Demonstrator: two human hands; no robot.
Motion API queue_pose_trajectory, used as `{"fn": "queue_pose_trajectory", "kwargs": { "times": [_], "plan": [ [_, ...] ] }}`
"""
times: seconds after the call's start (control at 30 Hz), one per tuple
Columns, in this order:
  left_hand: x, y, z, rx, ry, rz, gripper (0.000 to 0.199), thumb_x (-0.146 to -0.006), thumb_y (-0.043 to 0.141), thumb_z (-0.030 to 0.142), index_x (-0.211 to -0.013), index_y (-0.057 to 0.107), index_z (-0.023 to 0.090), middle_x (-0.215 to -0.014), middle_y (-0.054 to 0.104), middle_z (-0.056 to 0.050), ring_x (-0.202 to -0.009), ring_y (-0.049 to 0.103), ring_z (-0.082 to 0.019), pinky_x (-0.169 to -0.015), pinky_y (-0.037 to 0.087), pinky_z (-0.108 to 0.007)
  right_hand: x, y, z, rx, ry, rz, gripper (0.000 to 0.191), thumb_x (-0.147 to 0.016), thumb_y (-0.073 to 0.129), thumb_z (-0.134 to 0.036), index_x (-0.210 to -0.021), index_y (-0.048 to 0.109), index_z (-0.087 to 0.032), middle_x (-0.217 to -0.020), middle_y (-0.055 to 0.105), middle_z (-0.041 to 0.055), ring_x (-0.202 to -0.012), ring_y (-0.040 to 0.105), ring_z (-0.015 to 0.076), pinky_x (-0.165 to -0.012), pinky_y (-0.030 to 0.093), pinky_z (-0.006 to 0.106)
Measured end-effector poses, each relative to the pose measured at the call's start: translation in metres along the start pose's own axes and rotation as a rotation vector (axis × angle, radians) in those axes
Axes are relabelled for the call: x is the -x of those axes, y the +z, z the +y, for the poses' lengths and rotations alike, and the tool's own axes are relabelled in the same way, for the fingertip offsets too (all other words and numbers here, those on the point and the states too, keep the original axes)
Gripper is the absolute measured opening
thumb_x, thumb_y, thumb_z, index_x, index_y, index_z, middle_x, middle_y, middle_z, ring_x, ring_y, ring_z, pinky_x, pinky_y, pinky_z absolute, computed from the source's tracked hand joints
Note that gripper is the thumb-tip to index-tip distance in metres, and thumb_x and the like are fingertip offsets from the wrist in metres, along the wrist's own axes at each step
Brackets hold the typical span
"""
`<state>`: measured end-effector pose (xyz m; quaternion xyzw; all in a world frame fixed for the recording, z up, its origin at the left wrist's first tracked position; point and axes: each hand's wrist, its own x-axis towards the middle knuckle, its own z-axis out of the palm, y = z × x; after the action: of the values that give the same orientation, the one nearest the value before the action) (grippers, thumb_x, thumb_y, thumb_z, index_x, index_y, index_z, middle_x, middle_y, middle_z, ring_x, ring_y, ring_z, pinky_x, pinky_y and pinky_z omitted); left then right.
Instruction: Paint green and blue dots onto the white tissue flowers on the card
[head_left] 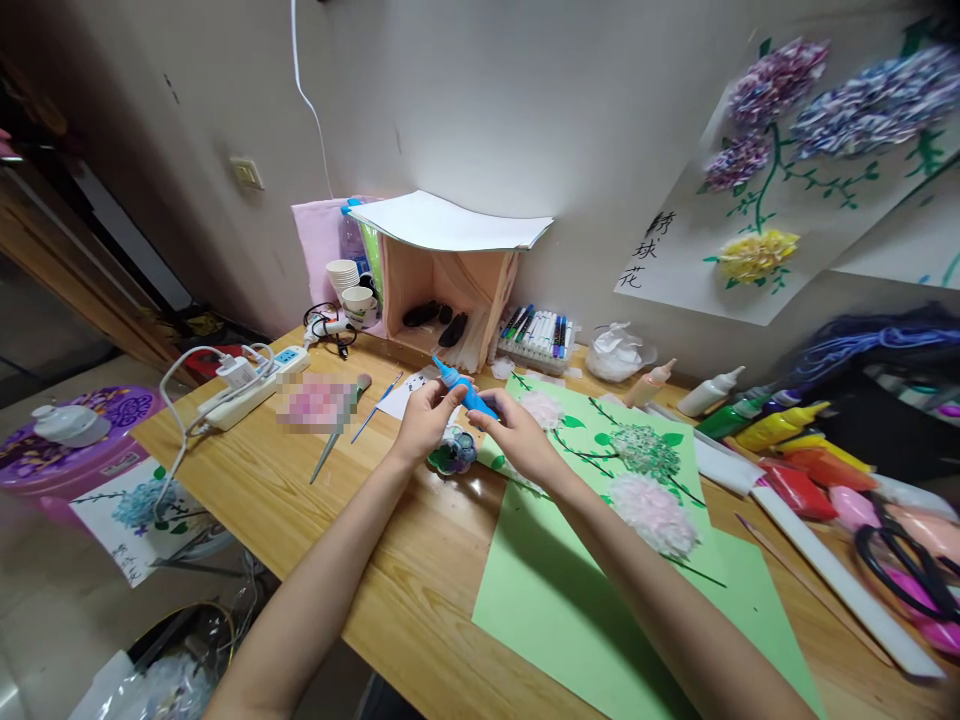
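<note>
A blue squeeze bottle [472, 398] with a pointed nozzle is held between both hands near the middle of the desk. My left hand [429, 418] grips it near the nozzle end, fingers closed. My right hand [517, 432] has its fingers closed round the lower end. Just below them sits a small paint palette [453, 452] with dark and green stains. To the right, green paper [555, 590] bears a lighter green sheet with pink flowers [652, 512], a green flower cluster [646, 450] and painted stems; my right forearm passes over it.
On the left lie a power strip [255, 388], a brush [330, 450] and a thin blue brush [375, 408]. Behind stand a pink box [450, 275], paper cups [343, 275] and markers [541, 335]. Paint bottles [780, 427], scissors [904, 560] and a white strip [847, 585] line the right.
</note>
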<state>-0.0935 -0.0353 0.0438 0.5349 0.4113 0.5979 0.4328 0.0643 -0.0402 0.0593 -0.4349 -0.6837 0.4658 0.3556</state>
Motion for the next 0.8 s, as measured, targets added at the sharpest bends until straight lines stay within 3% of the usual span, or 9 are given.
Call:
{"fn": "queue_pose_trajectory", "kwargs": {
  "times": [0.47,0.53,0.67,0.8],
  "plan": [
    [-0.002,-0.006,0.003,-0.157,-0.048,-0.029,0.063,-0.065,0.072,0.074,-0.085,0.072,0.014,-0.085,0.074,-0.009,-0.088,0.067,-0.025,-0.082,0.051,-0.035,-0.001,0.019,0.016,-0.109,0.04,0.062,0.035,-0.08,0.057,-0.052,-0.097,0.054,-0.022,-0.095,0.064,0.0043,-0.091,0.063,0.0235,-0.087,0.048,0.041],
    [-0.003,-0.009,0.005,-0.119,-0.058,-0.054,0.065,-0.067,0.07,0.075,-0.088,0.073,0.014,-0.088,0.074,-0.01,-0.089,0.067,-0.025,-0.083,0.05,-0.035,-0.002,0.019,0.014,-0.248,0.071,0.016,0.04,-0.076,0.063,-0.057,-0.095,0.055,-0.022,-0.092,0.064,0.0022,-0.086,0.064,0.0211,-0.084,0.05,0.04],
    [-0.003,-0.015,0.011,0.017,-0.078,-0.078,0.062,-0.077,0.064,0.073,-0.097,0.075,0.015,-0.1,0.075,-0.013,-0.1,0.066,-0.026,-0.086,0.049,-0.033,0.001,0.018,0.007,-0.606,0.169,-0.223,0.053,-0.067,0.074,-0.064,-0.094,0.056,-0.023,-0.083,0.064,-0.0005,-0.077,0.064,0.017,-0.083,0.052,0.037],
    [-0.001,-0.016,0.01,0.065,-0.155,-0.142,0.06,-0.071,0.071,0.07,-0.09,0.077,0.014,-0.097,0.075,-0.013,-0.091,0.068,-0.026,-0.074,0.05,-0.03,0.006,0.022,0.005,-0.711,0.244,-0.32,0.055,-0.064,0.079,-0.061,-0.099,0.058,-0.023,-0.083,0.063,-0.0009,-0.075,0.062,0.0147,-0.076,0.05,0.032]
  ]
}}
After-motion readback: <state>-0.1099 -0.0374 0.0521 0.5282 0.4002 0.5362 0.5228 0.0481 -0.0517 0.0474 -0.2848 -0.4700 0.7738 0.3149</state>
